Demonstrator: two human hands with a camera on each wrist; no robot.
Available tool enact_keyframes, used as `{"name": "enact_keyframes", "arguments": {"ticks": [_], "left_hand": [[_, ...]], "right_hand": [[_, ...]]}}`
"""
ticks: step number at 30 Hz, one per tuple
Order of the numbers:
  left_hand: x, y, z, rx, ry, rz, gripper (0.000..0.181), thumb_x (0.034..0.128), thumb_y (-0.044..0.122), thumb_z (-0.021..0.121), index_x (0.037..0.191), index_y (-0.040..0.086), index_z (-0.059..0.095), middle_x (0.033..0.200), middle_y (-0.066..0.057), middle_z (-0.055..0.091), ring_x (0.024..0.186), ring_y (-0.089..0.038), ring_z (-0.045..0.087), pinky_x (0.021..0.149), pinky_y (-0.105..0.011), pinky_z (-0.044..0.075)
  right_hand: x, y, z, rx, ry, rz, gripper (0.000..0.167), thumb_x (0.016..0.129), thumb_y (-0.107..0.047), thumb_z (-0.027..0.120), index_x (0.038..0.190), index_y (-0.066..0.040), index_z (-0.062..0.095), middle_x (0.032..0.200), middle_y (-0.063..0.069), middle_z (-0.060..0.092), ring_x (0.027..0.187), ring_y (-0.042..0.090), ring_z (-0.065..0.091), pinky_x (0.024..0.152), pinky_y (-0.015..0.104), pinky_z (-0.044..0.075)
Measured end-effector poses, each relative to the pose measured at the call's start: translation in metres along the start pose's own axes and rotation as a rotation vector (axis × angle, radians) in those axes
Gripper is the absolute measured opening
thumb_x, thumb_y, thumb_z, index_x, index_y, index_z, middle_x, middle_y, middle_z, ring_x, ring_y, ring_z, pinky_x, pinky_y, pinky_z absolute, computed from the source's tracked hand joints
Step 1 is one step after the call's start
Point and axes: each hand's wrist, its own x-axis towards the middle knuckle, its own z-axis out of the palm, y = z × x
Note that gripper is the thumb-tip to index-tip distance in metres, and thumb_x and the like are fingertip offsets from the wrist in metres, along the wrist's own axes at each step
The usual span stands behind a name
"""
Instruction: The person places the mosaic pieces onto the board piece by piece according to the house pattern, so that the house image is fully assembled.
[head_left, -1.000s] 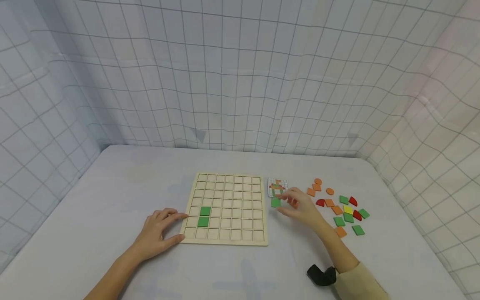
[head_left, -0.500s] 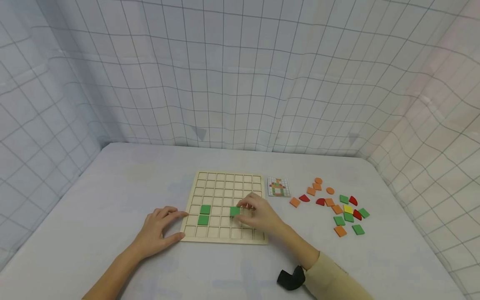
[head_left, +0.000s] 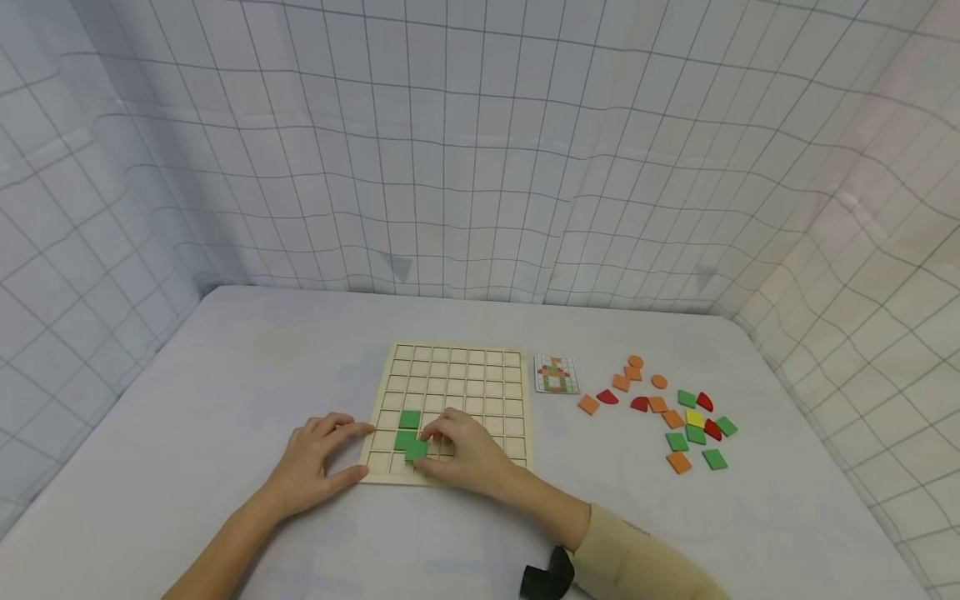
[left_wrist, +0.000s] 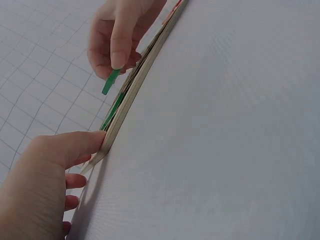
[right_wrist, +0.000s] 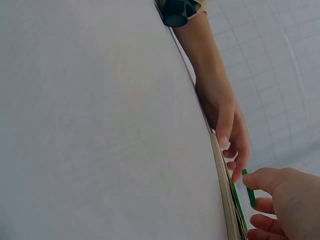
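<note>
My right hand pinches a green square tile between thumb and fingers over the lower left of the wooden grid board. In the left wrist view the held tile is tilted and raised just off the board. Two more green squares lie in the grid, an upper one and a lower one that the held tile partly covers. My left hand rests at the board's left edge, thumb near the front corner and forefinger farther up, fingers relaxed and spread.
Right of the board lies a small pattern card. Beyond it are scattered loose tiles: orange squares, orange discs, red quarter-circles, green pieces and a yellow square. A gridded curtain surrounds the table.
My right hand has picked up the green tile beside the card and carried it left across the board to the lower-left squares. The left hand has stayed in place.
</note>
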Motion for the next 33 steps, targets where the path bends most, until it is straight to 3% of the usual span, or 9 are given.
{"name": "enact_keyframes", "arguments": {"ticks": [6,11,33], "left_hand": [[0.000,0.000,0.000,-0.003,-0.010,-0.005,0.045,0.0721,0.031,0.074,0.114,0.018,0.061,0.105,0.002,0.052,0.092,-0.020,0.044,0.072,-0.040,0.029],[0.000,0.000,0.001,-0.001,-0.006,0.000,0.046,0.0718,0.031,0.074,0.114,0.019,0.061,0.106,0.002,0.052,0.091,-0.019,0.044,0.072,-0.040,0.030],[0.000,0.000,-0.001,-0.002,-0.004,-0.004,0.046,0.0718,0.030,0.074,0.114,0.019,0.060,0.106,0.002,0.052,0.091,-0.019,0.043,0.073,-0.041,0.029]], "right_hand": [[0.002,-0.010,0.010,-0.161,-0.003,-0.029,0.022,0.077,-0.029,0.072,0.092,-0.015,0.064,0.084,-0.005,0.051,0.080,0.005,0.046,0.069,0.012,0.038],[0.002,-0.012,0.013,-0.234,-0.008,-0.045,0.023,0.077,-0.031,0.071,0.092,-0.015,0.065,0.086,-0.006,0.050,0.081,0.004,0.045,0.072,0.012,0.038],[0.002,-0.014,0.014,-0.288,-0.017,-0.086,0.029,0.077,-0.037,0.072,0.096,-0.017,0.065,0.087,-0.006,0.053,0.079,0.005,0.042,0.070,0.011,0.034]]}}
